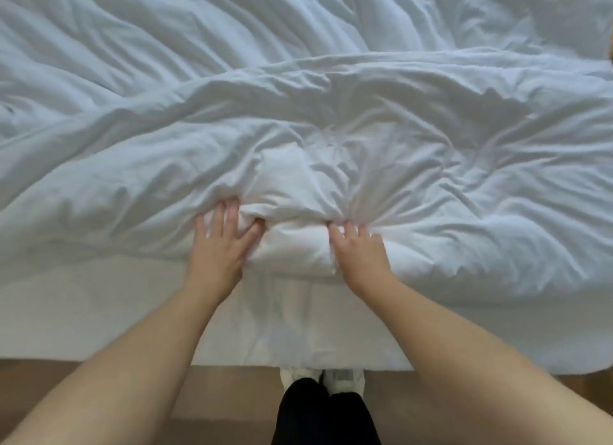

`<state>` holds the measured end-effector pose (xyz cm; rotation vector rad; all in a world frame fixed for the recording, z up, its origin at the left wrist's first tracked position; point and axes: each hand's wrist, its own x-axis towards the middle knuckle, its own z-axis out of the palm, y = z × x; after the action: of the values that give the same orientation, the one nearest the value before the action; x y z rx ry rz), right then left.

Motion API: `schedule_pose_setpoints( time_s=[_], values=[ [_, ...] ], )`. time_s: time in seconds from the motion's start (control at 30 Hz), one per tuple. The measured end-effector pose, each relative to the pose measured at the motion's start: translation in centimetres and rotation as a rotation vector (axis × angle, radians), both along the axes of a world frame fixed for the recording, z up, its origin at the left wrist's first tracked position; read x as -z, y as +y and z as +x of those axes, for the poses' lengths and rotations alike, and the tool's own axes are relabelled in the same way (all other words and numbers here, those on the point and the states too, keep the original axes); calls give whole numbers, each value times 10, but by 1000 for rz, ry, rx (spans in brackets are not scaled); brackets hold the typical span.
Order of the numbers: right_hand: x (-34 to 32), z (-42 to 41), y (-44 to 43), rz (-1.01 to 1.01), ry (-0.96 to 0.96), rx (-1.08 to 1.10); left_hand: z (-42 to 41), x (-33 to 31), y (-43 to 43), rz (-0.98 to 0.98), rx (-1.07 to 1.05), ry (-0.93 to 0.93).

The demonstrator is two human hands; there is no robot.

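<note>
**Item 1: duvet** (298,129), white, heavily creased. Lying across the bed, filling upper and middle of frame. Near edge is bunching into a thick roll at centre, just above the bed's side.

**Item 2: left hand** (220,242), centre-left. Resting palm-down on the roll's left end, fingers fairly straight and spread, pressing into the cloth. Thumb is digging into a fold, and the hand isn't closing round anything.

**Item 3: right hand** (360,252), centre-right, on the same roll. Fingers are curling down into the fabric and gripping it, w/ creases fanning out from the fingertips toward upper right.

**Item 4: bed sheet** (99,312), white. Hanging down the bed's side below the duvet edge, lower-middle band of frame.

**Item 5: floor** (66,378), brown, running along the bottom.

**Item 6: shoes** (345,378), white, at bottom centre. Toes are tucking under the sheet's hem, w/ dark trouser legs (325,414) showing below them.
</note>
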<state>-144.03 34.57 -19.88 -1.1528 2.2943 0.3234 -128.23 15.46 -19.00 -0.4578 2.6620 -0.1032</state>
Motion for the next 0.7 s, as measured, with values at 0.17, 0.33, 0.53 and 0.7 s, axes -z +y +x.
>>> schedule_pose_setpoints(
  time_s=[0.17,0.33,0.53,0.7],
  values=[
    [-11,-8,3,-30,-28,-19,-27,7,-13,74,-22,-37],
    [-60,45,32,73,-130,-97,42,-46,9,197,82,-152],
    [-80,83,13,317,-293,-114,89,-76,13,409,-288,-184],
    [-103,130,-88,97,-363,-59,132,-111,-80,310,-482,-88]
  ],
)
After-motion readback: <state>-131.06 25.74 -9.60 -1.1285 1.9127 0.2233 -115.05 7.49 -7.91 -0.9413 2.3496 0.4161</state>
